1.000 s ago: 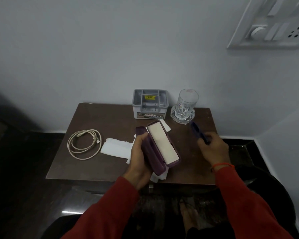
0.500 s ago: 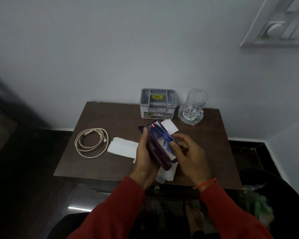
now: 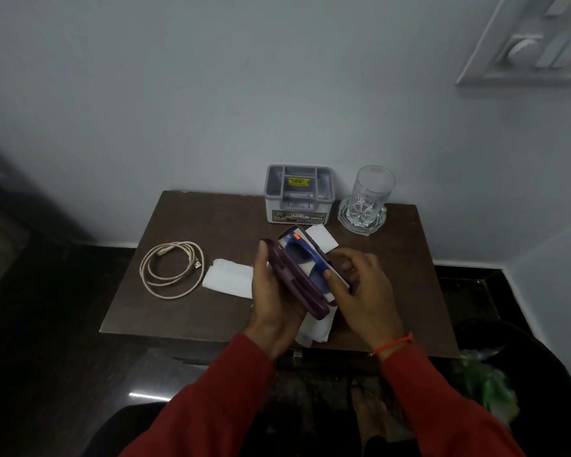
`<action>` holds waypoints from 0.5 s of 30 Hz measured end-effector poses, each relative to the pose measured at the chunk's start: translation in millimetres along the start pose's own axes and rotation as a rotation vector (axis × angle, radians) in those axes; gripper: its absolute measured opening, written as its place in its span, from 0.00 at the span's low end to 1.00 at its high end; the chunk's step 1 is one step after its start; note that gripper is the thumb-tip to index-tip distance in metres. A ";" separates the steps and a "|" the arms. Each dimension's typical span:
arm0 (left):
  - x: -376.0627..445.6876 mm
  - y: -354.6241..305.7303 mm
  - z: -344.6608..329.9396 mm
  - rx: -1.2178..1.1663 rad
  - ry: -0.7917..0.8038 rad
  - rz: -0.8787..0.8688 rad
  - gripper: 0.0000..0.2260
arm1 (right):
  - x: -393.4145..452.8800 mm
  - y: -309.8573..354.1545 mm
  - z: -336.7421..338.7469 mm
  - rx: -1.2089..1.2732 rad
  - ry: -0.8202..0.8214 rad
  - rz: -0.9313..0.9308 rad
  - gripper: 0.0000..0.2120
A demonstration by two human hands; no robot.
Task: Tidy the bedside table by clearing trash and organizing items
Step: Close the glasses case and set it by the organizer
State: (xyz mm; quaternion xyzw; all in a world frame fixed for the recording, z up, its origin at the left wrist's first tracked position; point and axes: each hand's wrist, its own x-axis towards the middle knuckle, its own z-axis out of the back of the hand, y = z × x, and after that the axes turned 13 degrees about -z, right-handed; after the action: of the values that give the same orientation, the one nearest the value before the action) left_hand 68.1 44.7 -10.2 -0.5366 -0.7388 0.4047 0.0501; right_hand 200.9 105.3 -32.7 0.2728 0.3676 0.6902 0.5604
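My left hand [image 3: 271,301] grips an open purple glasses case [image 3: 294,285] above the brown bedside table [image 3: 192,318]. Blue-framed glasses [image 3: 305,258] lie inside the case on its white lining. My right hand [image 3: 360,288] holds the case's right edge, its thumb pressing on the glasses. White tissues lie on the table: one [image 3: 228,280] left of my hands, one [image 3: 314,331] under the case, one [image 3: 322,237] behind it.
A coiled white cable [image 3: 172,268] lies at the table's left. A grey compartment organiser [image 3: 299,192] stands at the back against the wall, with an empty glass [image 3: 365,202] on a coaster beside it. A dark bin [image 3: 508,390] with green contents stands at lower right.
One second ago my right hand held the blue glasses to the right of the case. It brought them over and laid them inside the open case, where it now rests.
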 end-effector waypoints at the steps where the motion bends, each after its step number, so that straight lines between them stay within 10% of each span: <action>1: -0.1 -1.0 1.6 -0.010 0.000 0.010 0.32 | 0.9 -0.3 0.2 0.051 0.023 -0.037 0.15; 15: 14.4 13.2 10.4 0.109 -0.067 -0.105 0.22 | 4.7 9.6 1.5 0.469 0.435 -0.248 0.05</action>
State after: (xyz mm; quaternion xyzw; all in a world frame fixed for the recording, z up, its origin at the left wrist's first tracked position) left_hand 66.7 52.2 -30.9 -0.4797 -0.7440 0.4589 0.0756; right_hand 195.6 109.2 -24.1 0.1937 0.6577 0.5555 0.4704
